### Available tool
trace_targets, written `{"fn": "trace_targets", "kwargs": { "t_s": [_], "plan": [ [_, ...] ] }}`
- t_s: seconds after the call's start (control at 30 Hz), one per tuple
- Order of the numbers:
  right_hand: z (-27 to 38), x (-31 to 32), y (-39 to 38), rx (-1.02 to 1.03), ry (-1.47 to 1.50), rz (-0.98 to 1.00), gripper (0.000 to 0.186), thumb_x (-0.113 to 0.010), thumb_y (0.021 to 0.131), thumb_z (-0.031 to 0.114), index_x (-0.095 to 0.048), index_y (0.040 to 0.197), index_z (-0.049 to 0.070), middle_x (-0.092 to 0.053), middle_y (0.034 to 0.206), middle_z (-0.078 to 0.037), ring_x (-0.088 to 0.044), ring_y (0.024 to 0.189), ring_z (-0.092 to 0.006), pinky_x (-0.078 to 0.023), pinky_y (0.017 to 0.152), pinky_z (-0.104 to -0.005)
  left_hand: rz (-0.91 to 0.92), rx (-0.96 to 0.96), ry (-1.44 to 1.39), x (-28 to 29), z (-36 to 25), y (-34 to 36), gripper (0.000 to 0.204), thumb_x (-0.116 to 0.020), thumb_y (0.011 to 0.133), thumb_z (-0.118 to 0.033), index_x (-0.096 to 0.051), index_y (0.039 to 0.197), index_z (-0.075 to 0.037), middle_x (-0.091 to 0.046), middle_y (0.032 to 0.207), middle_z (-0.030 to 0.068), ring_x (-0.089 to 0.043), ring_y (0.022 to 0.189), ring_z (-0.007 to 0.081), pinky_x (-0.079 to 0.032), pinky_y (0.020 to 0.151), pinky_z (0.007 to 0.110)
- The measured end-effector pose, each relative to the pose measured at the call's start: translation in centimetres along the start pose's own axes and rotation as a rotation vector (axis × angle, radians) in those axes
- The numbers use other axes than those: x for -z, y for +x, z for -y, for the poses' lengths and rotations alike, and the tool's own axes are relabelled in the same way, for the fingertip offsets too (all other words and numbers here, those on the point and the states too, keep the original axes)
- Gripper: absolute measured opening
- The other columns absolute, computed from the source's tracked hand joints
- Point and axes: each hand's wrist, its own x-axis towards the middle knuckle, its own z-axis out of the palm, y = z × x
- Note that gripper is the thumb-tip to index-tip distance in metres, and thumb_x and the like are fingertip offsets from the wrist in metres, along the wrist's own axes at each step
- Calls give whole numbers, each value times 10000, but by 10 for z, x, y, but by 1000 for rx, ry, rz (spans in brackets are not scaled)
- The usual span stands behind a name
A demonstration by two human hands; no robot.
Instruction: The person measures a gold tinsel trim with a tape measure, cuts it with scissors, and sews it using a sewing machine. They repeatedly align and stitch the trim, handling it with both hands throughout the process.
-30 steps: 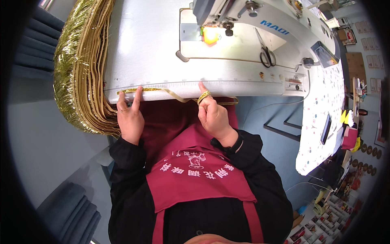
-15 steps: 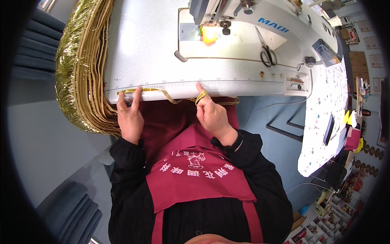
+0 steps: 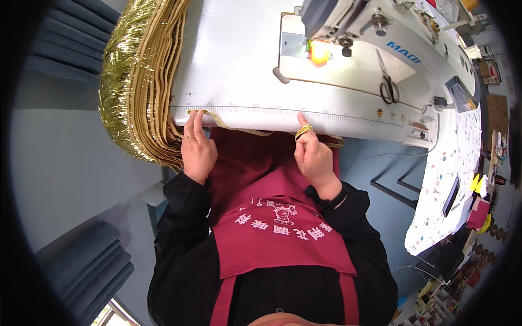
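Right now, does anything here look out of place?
Mildly: the scissors lie loose on the sewing machine's bed, a possible obstruction, and the gold ribbon sags between the left hand and right hand rather than lying straight.

i wear a black long-sleeved top (image 3: pixel 261 293), its loose sleeves (image 3: pixel 182 217) creased and full. over it goes my maroon apron (image 3: pixel 283 255), with two straps (image 3: pixel 224 301) in the same maroon, a white cartoon figure (image 3: pixel 283 214) and an arc of white lettering (image 3: pixel 279 230). a dark band (image 3: pixel 337 198) circles my right wrist; a thin ring (image 3: pixel 189 137) sits on my left hand (image 3: pixel 199 157).
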Motion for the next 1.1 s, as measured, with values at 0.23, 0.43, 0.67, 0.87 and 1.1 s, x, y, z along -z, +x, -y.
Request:
{"fn": "trace_targets", "kwargs": {
  "t_s": [0.23, 0.43, 0.67, 0.87, 1.1],
  "plan": [
    [1, 1, -1, -15, -17, 29, 199, -654, 928, 33, -469, 992, 69, -645, 1431, -199, -707, 673, -325, -572, 595, -357, 18, 14, -10, 2, 1, 0, 731, -568, 755, 131, -403, 1465, 73, -476, 1425, 287, -544, 1312, 458, -499, 1103, 485],
    [0, 0, -2, -13, -28, 16, 202, -658, 929, 31, -469, 989, 71, -651, 1422, -197, -705, 658, -317, -571, 589, -355, 13, 16, -8, 5, -2, 4, 768, -569, 768, 112, -379, 1511, 69, -480, 1422, 281, -543, 1314, 444, -495, 1100, 477],
    [0, 1, -1, 11, -35, 22, 204, -656, 935, 28, -464, 992, 67, -653, 1413, -216, -710, 662, -319, -576, 590, -350, 48, 33, 63, 5, -4, 9, 764, -561, 769, 117, -437, 1520, 51, -496, 1388, 239, -549, 1280, 419, -513, 1057, 461],
    [0, 2, 0, 21, -29, 19, 212, -659, 932, 22, -462, 994, 67, -656, 1408, -219, -712, 670, -320, -580, 598, -347, 37, 23, 70, 4, -3, 8, 785, -552, 767, 143, -440, 1534, 18, -490, 1379, 254, -561, 1274, 440, -541, 1010, 460],
    [1, 3, -1, -1, -21, 29, 219, -663, 926, 25, -461, 995, 74, -651, 1421, -205, -714, 678, -321, -578, 599, -349, 160, 86, 58, 10, -11, 10, 825, -584, 777, 121, -539, 1533, -207, -455, 1411, 328, -598, 1185, 466, -573, 926, 461]
  ]
}}
